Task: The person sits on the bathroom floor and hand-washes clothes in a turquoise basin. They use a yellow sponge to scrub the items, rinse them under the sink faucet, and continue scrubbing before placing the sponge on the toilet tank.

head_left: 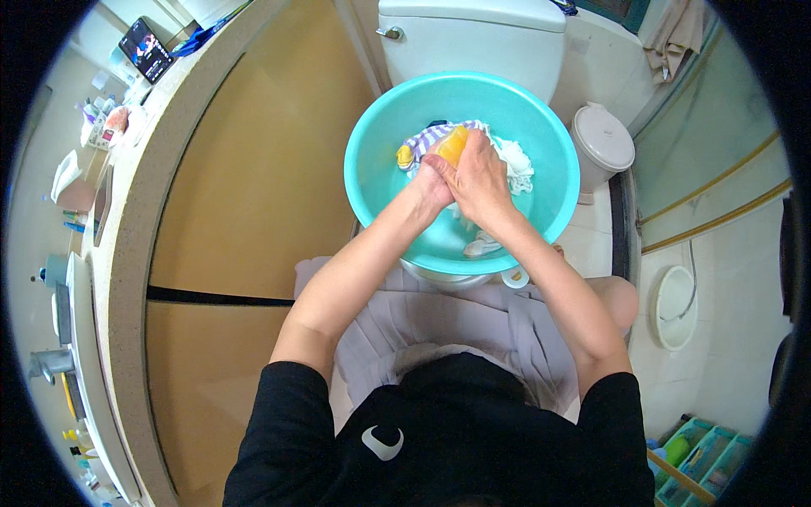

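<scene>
Both my hands meet over a turquoise plastic basin [374,190]. My right hand [478,174] is closed around one end of a yellow bar, perhaps soap [453,146]. My left hand [436,180] lies against it from the left, its fingers mostly hidden beneath the bar and the right hand. Below them in the basin are a purple-and-white striped cloth [431,137] with a yellow part, a white frilly cloth [518,166] at the right, and a pale grey-white cloth [483,245] near the front wall.
A white toilet tank [469,44] stands behind the basin, a lidded bin [604,139] to its right. A curved counter [130,209] on the left holds a propped phone [146,51], a tissue pack and a faucet. A white basin [675,307] and a turquoise crate [703,459] are at the right.
</scene>
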Action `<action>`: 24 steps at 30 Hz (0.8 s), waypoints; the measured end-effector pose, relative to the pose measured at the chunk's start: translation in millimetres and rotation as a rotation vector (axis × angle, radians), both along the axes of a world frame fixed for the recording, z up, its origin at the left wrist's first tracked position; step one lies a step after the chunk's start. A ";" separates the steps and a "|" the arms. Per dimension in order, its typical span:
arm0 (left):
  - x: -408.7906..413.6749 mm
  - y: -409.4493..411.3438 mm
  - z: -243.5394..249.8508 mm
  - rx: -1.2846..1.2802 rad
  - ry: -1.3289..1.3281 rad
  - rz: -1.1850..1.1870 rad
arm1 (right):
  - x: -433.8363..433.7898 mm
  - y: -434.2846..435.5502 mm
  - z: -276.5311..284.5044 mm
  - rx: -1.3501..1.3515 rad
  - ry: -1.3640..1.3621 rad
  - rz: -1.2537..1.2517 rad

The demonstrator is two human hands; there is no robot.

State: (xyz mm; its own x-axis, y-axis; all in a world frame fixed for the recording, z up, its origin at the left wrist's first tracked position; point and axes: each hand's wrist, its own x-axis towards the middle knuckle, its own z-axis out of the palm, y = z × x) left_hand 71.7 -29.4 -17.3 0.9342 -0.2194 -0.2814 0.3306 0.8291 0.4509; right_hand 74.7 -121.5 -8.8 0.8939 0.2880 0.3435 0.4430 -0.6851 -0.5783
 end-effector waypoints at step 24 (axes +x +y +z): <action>29.2 14.4 49.3 -0.256 -0.168 0.083 | 7.2 -16.2 0.1 1.315 1.555 0.124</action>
State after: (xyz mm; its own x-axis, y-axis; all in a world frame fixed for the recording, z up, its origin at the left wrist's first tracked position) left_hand 100.9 -15.0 31.9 0.9806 -0.1844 -0.0673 0.1957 0.9438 0.2663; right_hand 81.9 -137.7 -8.7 0.5779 0.6247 -0.5251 -0.8107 0.3654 -0.4574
